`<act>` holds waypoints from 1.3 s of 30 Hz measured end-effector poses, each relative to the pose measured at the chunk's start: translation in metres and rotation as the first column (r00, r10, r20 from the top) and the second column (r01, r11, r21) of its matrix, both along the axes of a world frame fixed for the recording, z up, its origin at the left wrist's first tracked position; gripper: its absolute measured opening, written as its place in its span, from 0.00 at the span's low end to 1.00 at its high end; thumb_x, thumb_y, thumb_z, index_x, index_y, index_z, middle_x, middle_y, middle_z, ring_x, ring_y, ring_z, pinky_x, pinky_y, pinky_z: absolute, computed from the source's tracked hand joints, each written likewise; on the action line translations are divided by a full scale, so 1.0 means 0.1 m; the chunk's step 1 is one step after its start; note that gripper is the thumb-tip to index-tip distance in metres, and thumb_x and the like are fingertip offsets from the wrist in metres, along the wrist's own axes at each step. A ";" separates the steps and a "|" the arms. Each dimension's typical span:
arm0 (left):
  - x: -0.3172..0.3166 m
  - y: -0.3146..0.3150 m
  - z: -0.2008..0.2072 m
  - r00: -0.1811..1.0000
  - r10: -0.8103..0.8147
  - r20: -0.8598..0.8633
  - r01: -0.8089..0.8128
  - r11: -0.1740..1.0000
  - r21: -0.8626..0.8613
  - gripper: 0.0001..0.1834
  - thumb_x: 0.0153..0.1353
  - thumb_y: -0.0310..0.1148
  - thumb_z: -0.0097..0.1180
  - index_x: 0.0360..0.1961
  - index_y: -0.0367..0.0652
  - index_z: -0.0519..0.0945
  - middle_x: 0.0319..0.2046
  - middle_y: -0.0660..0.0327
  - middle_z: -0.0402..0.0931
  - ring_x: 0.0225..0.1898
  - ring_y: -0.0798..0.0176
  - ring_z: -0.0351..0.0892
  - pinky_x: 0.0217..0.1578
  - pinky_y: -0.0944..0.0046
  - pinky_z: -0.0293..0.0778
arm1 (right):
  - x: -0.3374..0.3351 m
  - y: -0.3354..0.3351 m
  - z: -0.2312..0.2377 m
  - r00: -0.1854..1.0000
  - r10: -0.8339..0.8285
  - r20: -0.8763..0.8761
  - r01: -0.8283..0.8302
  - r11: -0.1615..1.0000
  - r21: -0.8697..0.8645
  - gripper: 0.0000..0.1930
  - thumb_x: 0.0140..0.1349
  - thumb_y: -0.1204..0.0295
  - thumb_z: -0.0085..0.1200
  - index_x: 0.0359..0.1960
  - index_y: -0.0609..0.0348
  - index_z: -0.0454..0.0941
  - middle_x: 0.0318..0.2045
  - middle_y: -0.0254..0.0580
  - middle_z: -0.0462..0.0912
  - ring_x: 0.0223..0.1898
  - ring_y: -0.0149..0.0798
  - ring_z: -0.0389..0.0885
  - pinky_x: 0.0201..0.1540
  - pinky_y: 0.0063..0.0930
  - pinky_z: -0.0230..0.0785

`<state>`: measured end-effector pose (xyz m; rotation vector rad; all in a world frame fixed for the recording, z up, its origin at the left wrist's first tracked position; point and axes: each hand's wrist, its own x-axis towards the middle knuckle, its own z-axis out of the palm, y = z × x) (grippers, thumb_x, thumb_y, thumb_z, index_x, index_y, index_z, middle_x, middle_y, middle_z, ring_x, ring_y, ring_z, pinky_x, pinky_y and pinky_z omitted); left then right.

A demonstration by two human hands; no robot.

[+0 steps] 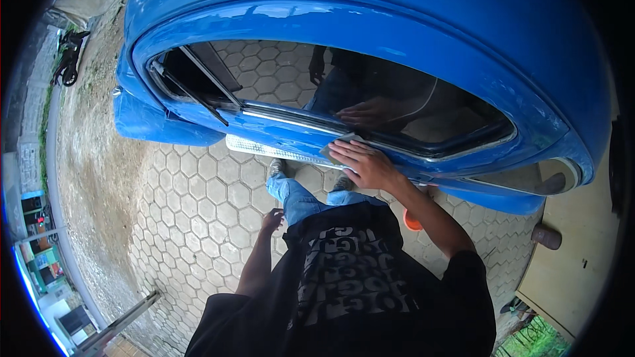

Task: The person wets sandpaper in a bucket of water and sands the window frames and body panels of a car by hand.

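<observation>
My right hand [368, 164] lies with its fingers stretched over a grey piece of sandpaper [338, 146], pressing it against the door of a blue car [278, 133] just below the window trim. Part of the sandpaper shows past the fingertips; the rest is under the hand. Dull and pale patches mark the car's blue paint. Low at my side hangs my left hand [272, 219], apart from the car, its fingers loosely bent with nothing seen in them. The dark window [397, 102] above the door reflects my arm and the paving.
Hexagonal paving [205, 192] lies underfoot. A silver tread-patterned running board [264, 147] runs under the door. An orange round container [412, 219] sits on the ground behind my right arm. At far left, a dark motorcycle [68, 57] stands beyond bare dirt.
</observation>
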<state>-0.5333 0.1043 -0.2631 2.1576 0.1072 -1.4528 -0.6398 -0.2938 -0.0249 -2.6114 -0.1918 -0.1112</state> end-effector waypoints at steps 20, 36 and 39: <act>-0.14 0.10 0.09 0.975 0.181 -0.126 -0.168 0.980 0.102 0.16 0.58 0.47 0.48 0.33 0.46 0.77 0.23 0.66 0.75 0.22 0.66 0.76 0.24 0.61 0.71 | 1.22 0.49 -0.14 0.987 0.135 0.089 -0.145 0.983 0.113 0.26 0.52 0.73 0.55 0.55 0.63 0.70 0.64 0.47 0.61 0.66 0.42 0.57 0.68 0.38 0.49; 0.37 -0.45 0.61 0.954 0.134 0.268 -0.054 0.956 -0.288 0.17 0.60 0.38 0.47 0.45 0.41 0.79 0.33 0.54 0.81 0.30 0.63 0.81 0.34 0.64 0.75 | 0.68 0.58 0.01 0.987 -0.145 0.070 0.150 0.986 -0.071 0.27 0.55 0.77 0.47 0.61 0.63 0.64 0.65 0.45 0.60 0.67 0.39 0.55 0.67 0.36 0.49; 0.53 -0.71 0.84 0.942 0.066 0.328 0.042 0.950 -0.310 0.15 0.60 0.35 0.49 0.46 0.42 0.79 0.34 0.54 0.81 0.30 0.62 0.81 0.36 0.64 0.75 | 1.39 1.00 -0.21 0.982 -0.122 0.141 0.133 0.989 -0.071 0.31 0.54 0.76 0.46 0.63 0.64 0.59 0.67 0.44 0.56 0.69 0.37 0.52 0.69 0.33 0.44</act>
